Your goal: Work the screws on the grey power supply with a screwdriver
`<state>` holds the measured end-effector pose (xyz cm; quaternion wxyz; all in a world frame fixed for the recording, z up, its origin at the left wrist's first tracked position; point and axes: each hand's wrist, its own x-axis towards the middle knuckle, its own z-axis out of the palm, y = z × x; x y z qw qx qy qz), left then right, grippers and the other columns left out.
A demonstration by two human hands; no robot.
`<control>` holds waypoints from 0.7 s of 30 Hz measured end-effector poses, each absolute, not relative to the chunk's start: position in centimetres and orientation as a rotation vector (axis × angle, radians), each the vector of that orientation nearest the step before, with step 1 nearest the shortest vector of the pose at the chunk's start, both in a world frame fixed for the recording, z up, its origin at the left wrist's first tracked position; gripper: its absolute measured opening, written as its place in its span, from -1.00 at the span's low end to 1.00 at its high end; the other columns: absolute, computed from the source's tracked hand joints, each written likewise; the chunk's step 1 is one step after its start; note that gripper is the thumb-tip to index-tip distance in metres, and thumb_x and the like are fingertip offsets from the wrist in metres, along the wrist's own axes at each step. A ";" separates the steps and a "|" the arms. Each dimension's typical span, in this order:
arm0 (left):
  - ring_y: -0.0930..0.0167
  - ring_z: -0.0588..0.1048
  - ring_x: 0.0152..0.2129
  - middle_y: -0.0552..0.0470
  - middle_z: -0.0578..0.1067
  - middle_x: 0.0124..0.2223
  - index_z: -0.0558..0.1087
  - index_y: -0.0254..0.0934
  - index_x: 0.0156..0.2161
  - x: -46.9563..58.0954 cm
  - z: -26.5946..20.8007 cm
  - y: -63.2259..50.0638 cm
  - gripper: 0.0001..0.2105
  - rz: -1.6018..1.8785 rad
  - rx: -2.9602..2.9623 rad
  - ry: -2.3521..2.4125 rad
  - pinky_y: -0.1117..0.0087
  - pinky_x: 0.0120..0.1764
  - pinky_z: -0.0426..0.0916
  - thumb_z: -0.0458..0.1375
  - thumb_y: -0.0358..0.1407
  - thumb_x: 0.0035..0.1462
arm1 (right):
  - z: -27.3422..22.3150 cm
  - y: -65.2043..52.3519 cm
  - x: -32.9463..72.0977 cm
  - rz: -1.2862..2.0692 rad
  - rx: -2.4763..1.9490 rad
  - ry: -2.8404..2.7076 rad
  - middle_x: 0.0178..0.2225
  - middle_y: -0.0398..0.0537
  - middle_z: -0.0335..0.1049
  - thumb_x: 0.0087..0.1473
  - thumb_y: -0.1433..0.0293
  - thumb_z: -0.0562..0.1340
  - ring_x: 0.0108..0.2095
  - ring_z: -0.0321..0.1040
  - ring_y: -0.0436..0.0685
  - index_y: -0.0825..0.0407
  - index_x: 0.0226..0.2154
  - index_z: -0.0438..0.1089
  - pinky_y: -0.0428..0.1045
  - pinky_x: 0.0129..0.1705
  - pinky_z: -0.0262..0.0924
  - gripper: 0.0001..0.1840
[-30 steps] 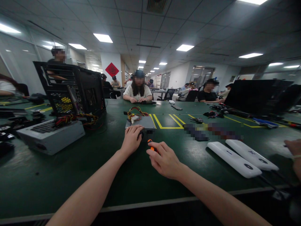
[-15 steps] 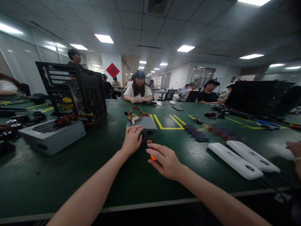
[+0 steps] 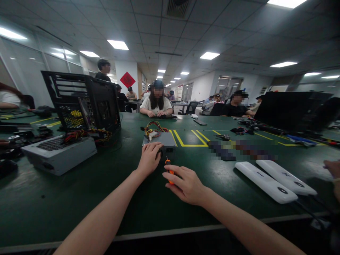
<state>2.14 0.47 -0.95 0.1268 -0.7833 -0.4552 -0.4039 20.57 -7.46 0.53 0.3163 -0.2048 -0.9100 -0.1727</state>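
Observation:
A small grey computer power supply lies on the green table, a bundle of coloured wires at its far left. My left hand grips its near left corner, the fingers bent over the edge. Between the fingers and thumb of my right hand is an orange-and-black screwdriver. Its thin shaft points up and forward at the near face of the power supply, below the socket. Whether the tip touches that face I cannot tell.
To the left stand a larger power supply and an open black computer case. Two white devices with cables lie at right, a blurred dark object beyond them. Across the table sits a person; another person's hand shows at the right edge.
My right hand has drawn slightly back toward me and tilted, so the screwdriver's shaft now shows. My left hand stays on the power supply. A standing person behind the case has moved right.

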 end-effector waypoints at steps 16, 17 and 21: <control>0.33 0.29 -0.04 -0.01 0.38 -0.01 0.31 -0.17 -0.02 2.2 -1.0 0.6 -0.65 -1.178 -2.275 -1.330 0.19 0.05 0.06 -0.01 -0.44 0.05 | 0.1 -7.2 20.6 -0.410 -0.513 -2.314 -0.12 0.14 0.34 0.14 0.33 0.08 -0.20 0.36 0.11 0.10 -0.13 0.19 -0.02 -0.28 0.30 -0.75; 0.33 0.29 -0.04 -0.01 0.38 0.00 0.31 -0.17 -0.02 2.2 -1.0 0.6 -0.65 -1.178 -2.276 -1.331 0.19 0.05 0.06 -0.01 -0.44 0.05 | 0.0 -7.1 20.6 -0.372 -0.515 -2.301 -0.13 0.14 0.34 0.13 0.32 0.09 -0.19 0.36 0.11 0.10 -0.15 0.18 -0.02 -0.27 0.31 -0.75; 0.33 0.29 -0.04 0.00 0.38 -0.01 0.31 -0.17 -0.02 2.1 -1.0 0.6 -0.65 -1.177 -2.274 -1.327 0.20 0.04 0.07 -0.01 -0.44 0.06 | 0.2 -7.4 20.6 -0.257 -0.511 -2.343 -0.10 0.18 0.30 0.12 0.33 0.07 -0.10 0.31 0.14 0.13 -0.10 0.13 0.01 -0.20 0.30 -0.70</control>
